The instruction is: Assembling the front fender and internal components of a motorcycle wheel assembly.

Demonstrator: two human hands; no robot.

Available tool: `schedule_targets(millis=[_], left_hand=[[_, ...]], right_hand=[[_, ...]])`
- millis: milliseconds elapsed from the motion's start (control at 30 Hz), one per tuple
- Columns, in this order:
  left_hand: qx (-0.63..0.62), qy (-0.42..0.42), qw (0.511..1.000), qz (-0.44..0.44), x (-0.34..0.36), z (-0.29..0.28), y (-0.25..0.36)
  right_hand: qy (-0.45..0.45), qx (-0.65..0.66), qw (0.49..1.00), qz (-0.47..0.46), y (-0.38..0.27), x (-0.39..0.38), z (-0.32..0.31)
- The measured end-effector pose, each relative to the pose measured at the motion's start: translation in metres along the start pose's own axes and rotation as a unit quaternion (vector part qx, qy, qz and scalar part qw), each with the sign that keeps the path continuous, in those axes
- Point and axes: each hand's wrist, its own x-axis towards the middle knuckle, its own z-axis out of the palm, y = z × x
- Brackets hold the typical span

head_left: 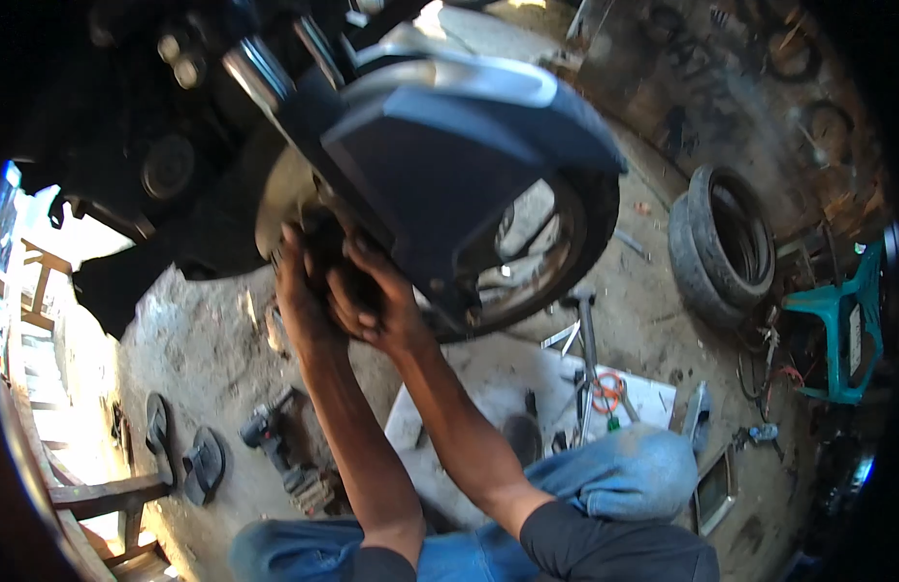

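Both my arms reach up to a motorcycle's front wheel (597,228), beside the lower end of the fork leg (309,121). A dark blue fender (459,116) covers the upper wheel, and a pale round disc (277,199) shows behind the fork. My left hand (299,296) is closed at a dark part below that disc, one finger pointing up along it. Right against it, my right hand (379,306) has its fingers curled around the same dark area. Shadow and the fingers hide what they grip.
A power drill (265,432) and sandals (205,466) lie at left. Beneath the wheel, a white board (653,396) carries a hammer (587,335) and orange-handled tool (607,393). Worn tyres (697,257) and a teal plastic stool (837,315) stand at right, a wooden bench (100,495) at lower left.
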Motion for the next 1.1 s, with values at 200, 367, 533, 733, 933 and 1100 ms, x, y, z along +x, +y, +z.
schedule_targets(millis=[200,367,533,733,933,1100], left_hand=[[-0.062,-0.038,0.997,0.008,0.008,0.007,0.001],[-0.072,-0.080,0.994,0.017,0.014,0.001,-0.006],[-0.101,-0.097,0.990,0.030,0.011,0.003,-0.008],[-0.063,-0.054,0.995,0.051,0.007,0.004,-0.010],[-0.075,-0.057,0.994,0.053,0.006,0.006,-0.007],[-0.082,-0.066,0.994,0.041,0.013,0.000,-0.004]], right_hand=[[-0.027,0.013,1.000,-0.002,0.007,-0.004,-0.006],[0.058,-0.019,0.998,-0.028,0.011,-0.004,-0.001],[0.079,-0.050,0.995,-0.043,0.012,-0.005,0.005],[0.055,-0.049,0.997,-0.019,0.008,-0.002,-0.002],[0.010,-0.026,1.000,-0.001,0.005,-0.003,-0.005],[0.033,-0.023,0.999,-0.015,0.008,-0.003,0.004]])
